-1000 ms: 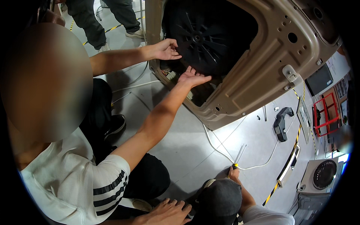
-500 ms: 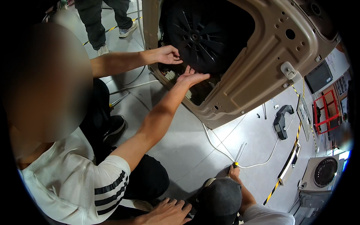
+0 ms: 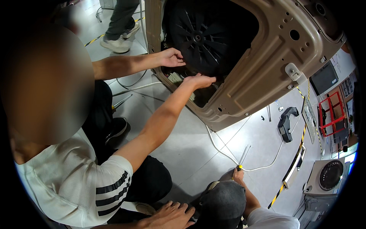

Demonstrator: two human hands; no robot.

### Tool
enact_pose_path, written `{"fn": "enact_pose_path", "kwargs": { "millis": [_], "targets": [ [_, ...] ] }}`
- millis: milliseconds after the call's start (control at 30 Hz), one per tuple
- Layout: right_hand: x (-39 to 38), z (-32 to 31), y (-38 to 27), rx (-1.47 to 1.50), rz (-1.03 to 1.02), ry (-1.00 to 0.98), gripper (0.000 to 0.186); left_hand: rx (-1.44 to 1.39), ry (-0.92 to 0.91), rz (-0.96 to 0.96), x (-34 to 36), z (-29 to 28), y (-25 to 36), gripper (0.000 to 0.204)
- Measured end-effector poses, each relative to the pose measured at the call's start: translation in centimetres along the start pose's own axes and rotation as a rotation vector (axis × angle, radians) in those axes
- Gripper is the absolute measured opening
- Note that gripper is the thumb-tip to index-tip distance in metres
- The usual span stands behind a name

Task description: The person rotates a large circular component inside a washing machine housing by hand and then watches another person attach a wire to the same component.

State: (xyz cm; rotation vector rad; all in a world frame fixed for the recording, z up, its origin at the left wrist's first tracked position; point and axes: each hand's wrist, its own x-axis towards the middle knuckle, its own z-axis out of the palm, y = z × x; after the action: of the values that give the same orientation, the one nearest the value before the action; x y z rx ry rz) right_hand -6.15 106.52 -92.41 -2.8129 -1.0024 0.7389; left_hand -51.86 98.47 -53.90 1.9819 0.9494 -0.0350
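Note:
My right hand point(image 3: 238, 176) is closed round the yellow-and-black handle of a screwdriver point(image 3: 240, 166) beside the floor, its long shaft pointing up and away. At the lower edge my left hand point(image 3: 171, 216) lies with fingers stretched over something dark; it holds nothing I can see. Left of me a co-worker in a white shirt point(image 3: 65, 183) reaches into the opening of a brown metal cabinet point(image 3: 248, 91). One co-worker hand point(image 3: 171, 58) and the other point(image 3: 200, 81) are under a black spoked wheel point(image 3: 197, 38); what they touch is hidden.
A pale hose point(image 3: 219, 149) curves over the tiled floor by my right hand. A black moulded part point(image 3: 286, 124) lies to the right, beyond it a red frame point(image 3: 331, 113) and a panel with a round dark door point(image 3: 331, 174). Another person's legs point(image 3: 122, 23) are at the far left.
The co-worker's nearer hand has shifted slightly right, its raised fingers now lower. The person at the back has stepped to the right. My hands have stayed in place.

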Motion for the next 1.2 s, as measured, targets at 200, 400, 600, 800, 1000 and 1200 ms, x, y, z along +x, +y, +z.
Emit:
{"fn": "enact_pose_path", "kwargs": {
  "millis": [200, 400, 600, 800, 1000, 1200],
  "targets": [
    [0.2, 0.1, 0.2, -0.006, 0.021, 0.001, 0.063, -0.002, -0.002, -0.010, 0.2, 0.5, -0.1, 0.044],
    [0.4, 0.7, 0.2, -0.012, 0.032, -0.001, 0.063, 0.057, -0.028, 0.022, 0.7, 0.6, -0.7, 0.046],
    [0.6, 0.3, 1.0, 0.002, 0.026, 0.055, 0.064, 0.005, 0.013, 0.006, 0.3, 0.5, -0.3, 0.044],
    [0.3, 0.8, -0.1, -0.011, 0.021, -0.001, 0.062, 0.006, 0.021, -0.012, -0.1, 0.4, 0.1, 0.043],
    [0.0, 0.1, 0.1, -0.005, 0.044, 0.019, 0.061, 0.019, 0.023, 0.014, 0.2, 0.5, -0.3, 0.044],
    [-0.1, 0.2, -0.1, 0.010, 0.032, 0.020, 0.059, 0.021, 0.019, 0.004, 0.0, 0.3, -0.2, 0.044]
  ]
}}
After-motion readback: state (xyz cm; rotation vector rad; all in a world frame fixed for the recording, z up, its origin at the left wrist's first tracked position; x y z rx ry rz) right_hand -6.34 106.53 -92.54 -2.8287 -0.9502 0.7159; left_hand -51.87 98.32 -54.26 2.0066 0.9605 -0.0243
